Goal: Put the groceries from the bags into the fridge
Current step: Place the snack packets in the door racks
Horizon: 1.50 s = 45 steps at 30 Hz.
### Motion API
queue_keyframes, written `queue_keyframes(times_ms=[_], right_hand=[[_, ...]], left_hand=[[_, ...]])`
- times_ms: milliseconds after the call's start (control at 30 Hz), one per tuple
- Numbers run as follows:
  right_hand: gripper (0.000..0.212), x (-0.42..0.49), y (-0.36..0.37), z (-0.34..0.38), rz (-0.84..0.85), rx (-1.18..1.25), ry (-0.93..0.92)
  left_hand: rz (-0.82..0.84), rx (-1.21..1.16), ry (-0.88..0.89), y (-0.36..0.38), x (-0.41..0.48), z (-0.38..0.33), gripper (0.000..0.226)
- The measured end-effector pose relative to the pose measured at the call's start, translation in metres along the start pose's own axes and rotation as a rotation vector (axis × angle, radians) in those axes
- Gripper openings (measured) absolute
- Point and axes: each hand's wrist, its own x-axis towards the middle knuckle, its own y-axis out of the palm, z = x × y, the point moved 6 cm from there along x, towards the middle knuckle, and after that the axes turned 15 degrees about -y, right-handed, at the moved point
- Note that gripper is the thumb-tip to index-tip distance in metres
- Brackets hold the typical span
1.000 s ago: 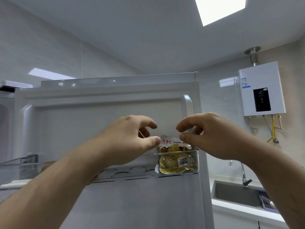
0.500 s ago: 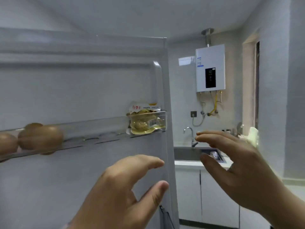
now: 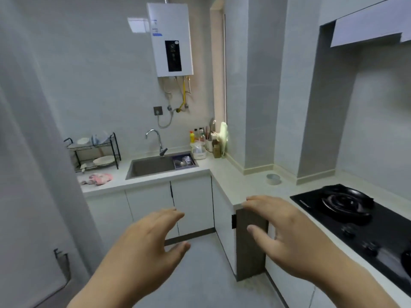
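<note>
Left hand [image 3: 146, 241], right hand [image 3: 287, 236], bottom centre: spread, empty. No bags or groceries in sight; remaining load can't be judged.

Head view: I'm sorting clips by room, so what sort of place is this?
A small home kitchen, most likely: a sink, a black gas hob and a wall-mounted water heater.
</note>
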Motion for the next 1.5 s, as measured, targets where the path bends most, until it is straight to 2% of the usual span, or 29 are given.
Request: queue_keyframes(times_ms=[167, 367, 533, 767, 1000, 1233, 1500], right_hand=[[0.047, -0.077, -0.024, -0.084, 0.072, -0.056, 0.208], [0.043, -0.165, -0.057, -0.154, 0.032, -0.088, 0.368], [0.044, -0.249, -0.103, -0.187, -0.006, -0.171, 0.592], [0.039, -0.354, -0.156, -0.189, -0.062, -0.256, 0.938], [0.042, -0.437, -0.164, -0.172, -0.074, -0.291, 1.298], [0.044, -0.455, -0.162, -0.169, -0.060, -0.334, 1.541], [0.047, -0.453, -0.156, -0.174, -0.100, -0.378, 1.762]], left_hand=[[0.086, -0.067, 0.062, 0.054, 0.030, -0.074, 0.054], [0.233, -0.208, 0.157, 0.115, 0.050, -0.176, 0.040], [0.368, -0.246, 0.349, 0.172, 0.056, -0.281, 0.044], [0.514, -0.321, 0.635, 0.226, 0.040, -0.411, 0.045], [0.706, -0.369, 0.898, 0.286, 0.020, -0.496, 0.039], [0.879, -0.417, 1.076, 0.318, 0.023, -0.558, 0.036], [1.043, -0.450, 1.206, 0.362, 0.019, -0.593, 0.034]])
